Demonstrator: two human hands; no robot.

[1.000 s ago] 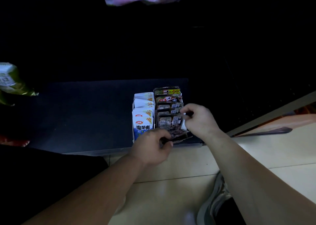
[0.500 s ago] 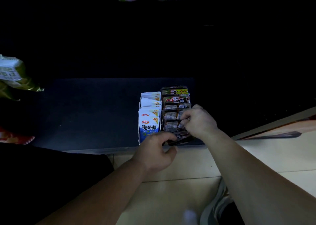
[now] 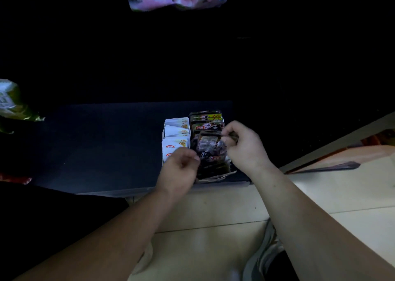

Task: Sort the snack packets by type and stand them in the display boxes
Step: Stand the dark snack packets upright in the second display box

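Head view: near the front right corner of the dark shelf [image 3: 96, 148], 2 boxes stand side by side, the left display box [image 3: 163, 132] holding white packets [image 3: 176, 129], the right display box [image 3: 213, 177] holding dark ones. The right hand [image 3: 245, 150] pinches the upper right corner of a dark snack packet [image 3: 210, 147] raised over the right box's front. The left hand [image 3: 181, 170] has its fingers curled at that packet's left edge; whether they grip it cannot be told.

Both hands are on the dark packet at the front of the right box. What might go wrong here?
1. The dark packet, pinched by the left hand and right hand, hangs over a crowded row; forcing it in may crumple it or tip neighbours.
2. The right box stands at the shelf edge with its front flap bent out; a push might slide it off.
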